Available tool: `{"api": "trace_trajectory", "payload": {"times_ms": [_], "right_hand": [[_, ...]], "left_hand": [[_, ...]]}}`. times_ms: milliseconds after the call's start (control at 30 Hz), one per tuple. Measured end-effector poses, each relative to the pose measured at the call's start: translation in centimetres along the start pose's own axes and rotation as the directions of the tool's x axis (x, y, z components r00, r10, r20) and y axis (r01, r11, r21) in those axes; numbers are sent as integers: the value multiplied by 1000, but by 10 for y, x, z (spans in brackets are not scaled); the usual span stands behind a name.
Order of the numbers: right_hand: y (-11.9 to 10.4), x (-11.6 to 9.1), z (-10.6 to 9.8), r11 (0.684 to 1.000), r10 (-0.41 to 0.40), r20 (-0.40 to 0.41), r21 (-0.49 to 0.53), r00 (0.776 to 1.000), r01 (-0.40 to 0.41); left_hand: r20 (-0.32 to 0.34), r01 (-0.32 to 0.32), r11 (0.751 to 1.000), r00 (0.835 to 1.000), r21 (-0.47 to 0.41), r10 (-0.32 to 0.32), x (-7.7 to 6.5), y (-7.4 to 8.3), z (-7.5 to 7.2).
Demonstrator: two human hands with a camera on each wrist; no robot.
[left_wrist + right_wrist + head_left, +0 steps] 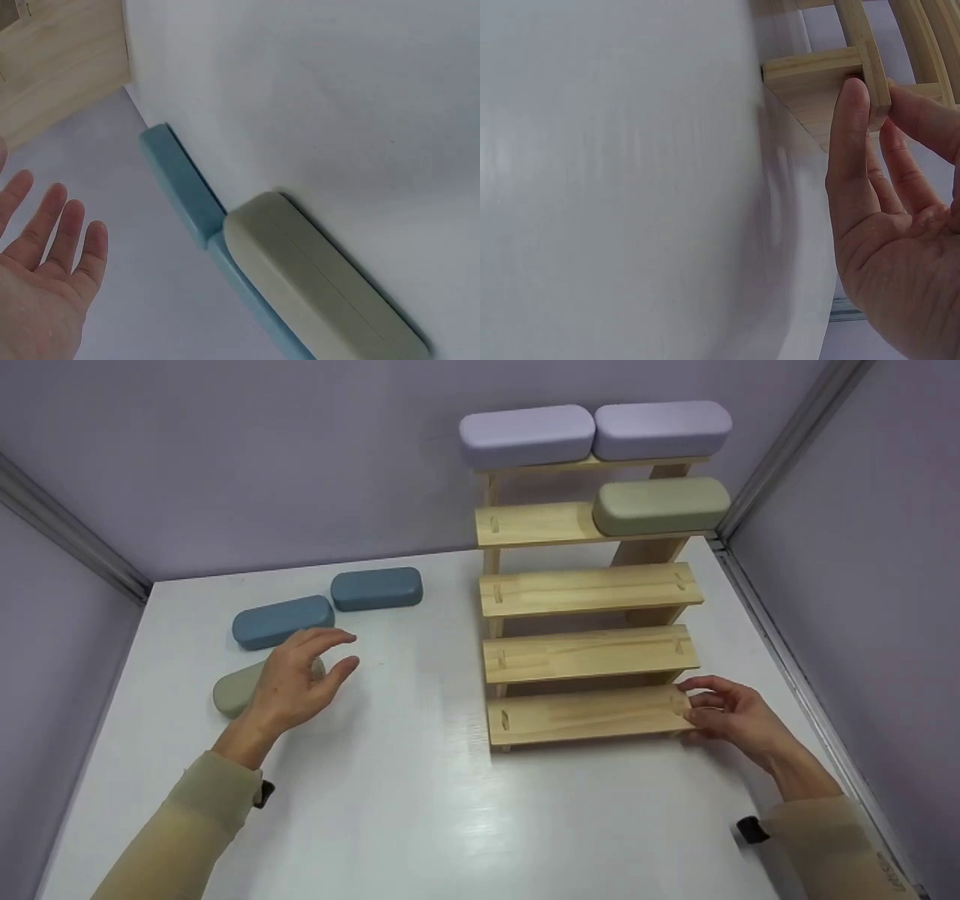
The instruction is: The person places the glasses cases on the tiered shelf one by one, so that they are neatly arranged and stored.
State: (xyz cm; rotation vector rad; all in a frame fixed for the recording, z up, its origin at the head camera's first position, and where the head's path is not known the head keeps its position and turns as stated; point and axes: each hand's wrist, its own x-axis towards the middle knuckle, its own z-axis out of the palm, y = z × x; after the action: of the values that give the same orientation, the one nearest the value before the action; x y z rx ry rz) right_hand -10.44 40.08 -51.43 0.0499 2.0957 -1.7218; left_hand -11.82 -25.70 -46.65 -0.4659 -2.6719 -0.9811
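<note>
My left hand (292,682), fingers and thumb spread apart with nothing between them, is over the sage-green glasses case (238,688) on the table and partly hides it in the head view. Two blue glasses cases (377,589) lie just beyond. In the left wrist view the green case (315,277) appears closed. My right hand (739,725) pinches the right end of the lowest shelf of a stepped wooden display rack (585,714). The right wrist view shows the thumb and fingers on either side of that board's end (876,97).
Two lavender glasses cases (529,435) stand side by side on the rack's top shelf. Another sage-green case (661,506) sits at the right of the second shelf. The white table (420,810) is bordered by pale walls (300,457) with grey metal strips.
</note>
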Motion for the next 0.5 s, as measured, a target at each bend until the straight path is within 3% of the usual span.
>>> {"api": "trace_trajectory", "payload": {"times_ms": [500], "right_hand": [[0, 0, -1, 1000, 4, 3, 16, 1000, -4]], "left_hand": [[-47, 170, 981, 985, 88, -167, -35, -55, -27]]}}
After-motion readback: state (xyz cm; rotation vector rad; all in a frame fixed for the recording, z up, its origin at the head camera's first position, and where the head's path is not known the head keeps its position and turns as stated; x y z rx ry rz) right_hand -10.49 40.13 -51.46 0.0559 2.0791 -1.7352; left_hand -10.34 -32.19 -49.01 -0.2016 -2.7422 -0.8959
